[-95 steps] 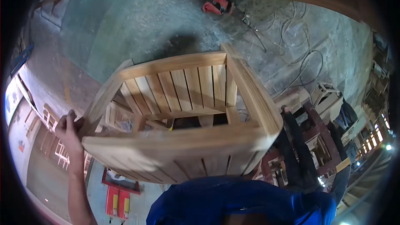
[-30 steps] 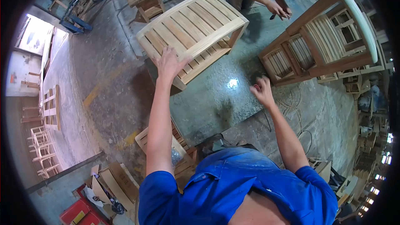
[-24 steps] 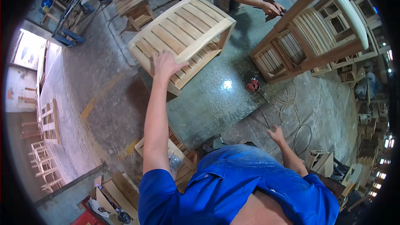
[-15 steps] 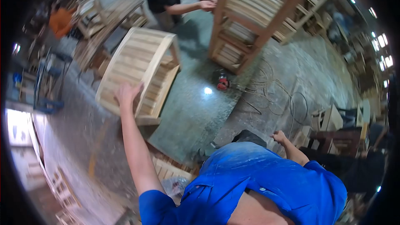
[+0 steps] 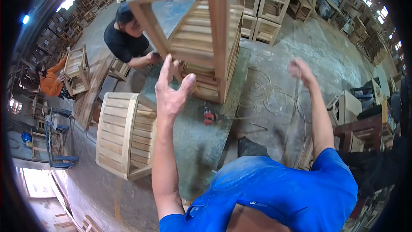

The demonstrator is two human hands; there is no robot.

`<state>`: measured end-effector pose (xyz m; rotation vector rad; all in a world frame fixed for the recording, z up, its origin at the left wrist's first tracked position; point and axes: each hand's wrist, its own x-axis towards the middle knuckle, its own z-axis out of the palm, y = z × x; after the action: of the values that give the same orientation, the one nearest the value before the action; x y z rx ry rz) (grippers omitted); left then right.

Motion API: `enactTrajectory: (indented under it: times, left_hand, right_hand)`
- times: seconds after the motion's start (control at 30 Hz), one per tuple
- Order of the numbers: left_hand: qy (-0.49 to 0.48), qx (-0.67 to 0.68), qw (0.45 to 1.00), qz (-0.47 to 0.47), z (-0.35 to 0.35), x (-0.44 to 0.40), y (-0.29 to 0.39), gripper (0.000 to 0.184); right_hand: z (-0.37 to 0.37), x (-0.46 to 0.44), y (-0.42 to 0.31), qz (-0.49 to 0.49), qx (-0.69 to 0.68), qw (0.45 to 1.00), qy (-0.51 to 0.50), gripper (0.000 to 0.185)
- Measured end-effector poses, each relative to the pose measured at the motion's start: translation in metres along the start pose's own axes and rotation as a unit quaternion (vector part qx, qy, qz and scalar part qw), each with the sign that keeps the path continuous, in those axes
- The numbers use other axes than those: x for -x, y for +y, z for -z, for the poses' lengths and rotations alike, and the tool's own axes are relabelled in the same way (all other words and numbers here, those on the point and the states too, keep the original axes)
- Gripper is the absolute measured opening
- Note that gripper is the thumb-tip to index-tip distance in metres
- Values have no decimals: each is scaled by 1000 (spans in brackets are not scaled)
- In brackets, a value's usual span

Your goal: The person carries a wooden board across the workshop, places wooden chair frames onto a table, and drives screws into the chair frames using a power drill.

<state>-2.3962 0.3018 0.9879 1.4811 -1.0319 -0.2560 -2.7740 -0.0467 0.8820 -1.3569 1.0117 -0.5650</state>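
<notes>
Now the left hand [image 5: 171, 96] has its grip wide, fingers spread before the tall wooden frame [image 5: 219, 38], contact hard to tell; right of the frame hangs the blurred right hand [image 5: 301, 71], grip unreadable. Slatted stool [image 5: 115, 131] at the frame's lower left, red drill [image 5: 209, 117] near its foot!

So the left hand [image 5: 171, 96] has come off the slatted wooden stool [image 5: 115, 132] and its fingers [image 5: 165, 72] are now up by the tall wooden frame [image 5: 218, 34], can't tell if touching, while the right hand [image 5: 302, 71] went from down near the blue shirt [image 5: 283, 184] to way up over the floor [image 5: 309, 32].
</notes>
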Motion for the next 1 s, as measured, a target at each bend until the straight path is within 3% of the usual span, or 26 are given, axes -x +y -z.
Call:
enactTrajectory:
  times: [0.07,0.17,0.2,0.27,0.3,0.37,0.4,0.47,0.5,0.53,0.6,0.63,0.67,0.73,0.8,0.87,0.93,1.0]
  left_hand:
    - [-11,6,1000,-9,-33,-36,14,88]
    - [31,-41,997,-52,-79,-83,11,101]
    - [60,-4,996,-66,-92,-94,9,96]
    - [57,85,995,-4,-115,-110,16,82]
    - [74,109,989,71,-128,-114,20,65]
    - [104,153,972,147,-146,-114,17,49]
    - [139,131,974,120,-154,-111,13,47]
    - [238,152,956,78,-177,-108,-11,49]
    - [293,-24,956,9,-182,-108,-17,56]
    - [320,-150,933,-65,-191,-110,-31,57]
    - [351,-286,882,-128,-180,-112,-32,58]
    - [282,-123,951,-33,-168,-114,-12,60]
    - [196,53,978,54,-161,-110,2,62]
    - [235,62,969,50,-154,-105,1,64]
    - [295,119,947,-35,-142,-101,-5,70]
    - [302,51,951,-47,-102,-89,20,73]
    - [259,254,931,-38,-69,-81,49,70]
    - [264,223,936,-65,-47,-67,64,69]
  right_hand:
    - [11,-66,-66,93,-26,995,-23,52]
    - [-6,-147,-146,154,-78,984,-50,55]
    - [-13,-175,-169,161,-88,981,-65,55]
    - [-25,-251,-202,189,-118,971,-84,53]
    - [-32,-289,-222,195,-146,968,-59,48]
    - [-60,-338,-249,214,-188,958,-28,41]
    - [-65,-378,-260,196,-132,972,-11,41]
    - [-87,-421,-276,172,-198,954,-147,44]
    - [-95,-442,-286,201,-186,933,-234,47]
    - [-107,-446,-293,190,-195,937,-219,50]
    - [-129,-427,-294,162,-222,951,-144,58]
    - [-134,-413,-295,148,-232,954,-116,62]
    - [-136,-393,-296,135,-241,957,-94,67]
    - [-136,-365,-303,146,-236,957,-80,75]
    - [-108,-365,-303,211,-218,949,-90,72]
    - [-83,-367,-302,324,-185,923,-94,64]
    - [-57,-357,-306,328,-164,924,-112,61]
    - [-48,-325,-334,343,-136,921,-122,58]
